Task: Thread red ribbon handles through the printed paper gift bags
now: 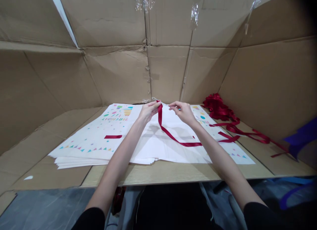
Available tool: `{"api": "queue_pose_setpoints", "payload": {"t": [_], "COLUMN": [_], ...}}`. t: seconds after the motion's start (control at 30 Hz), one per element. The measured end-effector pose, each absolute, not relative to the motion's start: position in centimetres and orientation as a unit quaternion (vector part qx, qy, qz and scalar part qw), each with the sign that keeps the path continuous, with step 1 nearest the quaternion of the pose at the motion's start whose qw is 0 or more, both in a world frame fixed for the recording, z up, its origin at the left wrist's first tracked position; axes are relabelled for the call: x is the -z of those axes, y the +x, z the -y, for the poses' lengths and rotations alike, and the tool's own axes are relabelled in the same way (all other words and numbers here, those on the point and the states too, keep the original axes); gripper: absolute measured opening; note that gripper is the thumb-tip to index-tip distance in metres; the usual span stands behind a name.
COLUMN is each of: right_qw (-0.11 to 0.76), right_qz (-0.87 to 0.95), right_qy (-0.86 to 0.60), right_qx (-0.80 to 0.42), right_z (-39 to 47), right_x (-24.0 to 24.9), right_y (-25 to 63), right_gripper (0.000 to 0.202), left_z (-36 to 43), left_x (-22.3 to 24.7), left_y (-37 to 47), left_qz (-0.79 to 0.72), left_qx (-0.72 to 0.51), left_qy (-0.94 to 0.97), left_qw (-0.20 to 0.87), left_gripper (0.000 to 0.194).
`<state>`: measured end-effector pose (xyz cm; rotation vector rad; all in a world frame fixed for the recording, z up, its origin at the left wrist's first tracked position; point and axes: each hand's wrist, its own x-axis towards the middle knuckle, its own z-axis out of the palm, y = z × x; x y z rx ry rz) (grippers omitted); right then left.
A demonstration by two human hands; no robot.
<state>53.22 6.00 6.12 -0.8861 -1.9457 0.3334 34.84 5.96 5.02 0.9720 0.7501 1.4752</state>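
My left hand [149, 111] pinches a dark red ribbon [170, 134] near its upper end, above the middle of the stack. A thin white cord [155, 98] forms a small loop over the fingertips there. My right hand [183, 113] is closed at the fingertips on a thin white strand that runs toward the left hand. From the left fingers the ribbon hangs down and curves right, passing behind my right forearm. Beneath both hands lies a stack of white printed sheets [148, 150] with colourful birthday lettering and small triangles. Whether the cord is knotted is too small to tell.
A heap of red ribbon [218, 107] lies at the back right, with loose strands trailing toward the front right. One short ribbon piece [113, 136] rests on the left sheets. Cardboard walls [168, 68] enclose the back and sides. The wooden table edge [160, 177] runs in front.
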Motion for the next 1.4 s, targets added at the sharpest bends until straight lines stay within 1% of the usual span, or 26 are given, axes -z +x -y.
{"api": "queue_pose_setpoints", "payload": {"t": [0.13,0.27,0.37,0.5,0.6,0.73,0.83,0.9,1.0,1.07,1.2,1.23,1.3,1.33,1.4], "right_qw": [0.479,0.485,0.498,0.516,0.507,0.492,0.494,0.487,0.446,0.403,0.299,0.275,0.233,0.215,0.182], "right_qz": [0.781,0.773,0.757,0.747,0.751,0.741,0.741,0.754,0.795,0.832,0.9,0.911,0.927,0.933,0.942], "right_qy": [-0.362,-0.355,-0.349,-0.341,-0.325,-0.335,-0.339,-0.342,-0.339,-0.326,-0.289,-0.283,-0.279,-0.278,-0.277], "right_qx": [-0.171,-0.202,-0.239,-0.242,-0.271,-0.311,-0.303,-0.279,-0.232,-0.197,-0.134,-0.119,-0.091,-0.078,-0.052], "right_z": [-6.0,-6.2,-6.2,-6.1,-5.7,-5.2,-5.0,-5.0,-5.0,-4.9,-4.6,-4.6,-4.7,-4.8,-5.1], "right_x": [-5.5,-4.9,-4.6,-5.0,-5.6,-6.1,-6.3,-6.5,-7.0,-7.4,-7.3,-7.2,-6.8,-6.6,-6.3], "right_y": [52.6,52.0,51.7,51.9,52.3,52.7,52.9,53.1,53.6,53.9,53.8,53.7,53.5,53.4,53.3], "right_gripper": [0.016,0.014,0.019,0.03,0.036,0.041,0.043,0.042,0.035,0.028,0.017,0.016,0.016,0.016,0.016], "left_z": [-5.9,-5.8,-5.5,-5.0,-4.6,-4.3,-4.3,-4.3,-4.1,-3.6,-2.0,-1.6,-1.2,-1.1,-1.4], "left_x": [-4.9,-4.5,-4.4,-4.5,-4.8,-5.0,-5.0,-5.2,-6.1,-6.9,-8.1,-8.0,-7.7,-7.4,-6.8], "left_y": [36.0,36.9,37.6,38.3,38.4,38.4,38.2,37.7,36.1,34.9,34.3,34.6,35.4,35.7,36.3], "left_qz": [-0.291,-0.277,-0.26,-0.233,-0.245,-0.271,-0.258,-0.266,-0.308,-0.335,-0.395,-0.411,-0.438,-0.447,-0.459], "left_qx": [-0.681,-0.712,-0.702,-0.683,-0.675,-0.648,-0.641,-0.634,-0.585,-0.525,-0.361,-0.327,-0.285,-0.278,-0.275], "left_qy": [0.398,0.41,0.428,0.463,0.468,0.461,0.482,0.519,0.618,0.69,0.813,0.831,0.845,0.845,0.839], "left_qw": [0.542,0.498,0.506,0.514,0.516,0.543,0.538,0.508,0.426,0.367,0.23,0.186,0.114,0.096,0.102], "left_gripper": [0.03,0.028,0.028,0.029,0.026,0.023,0.026,0.029,0.034,0.032,0.011,0.009,0.014,0.017,0.021]}}
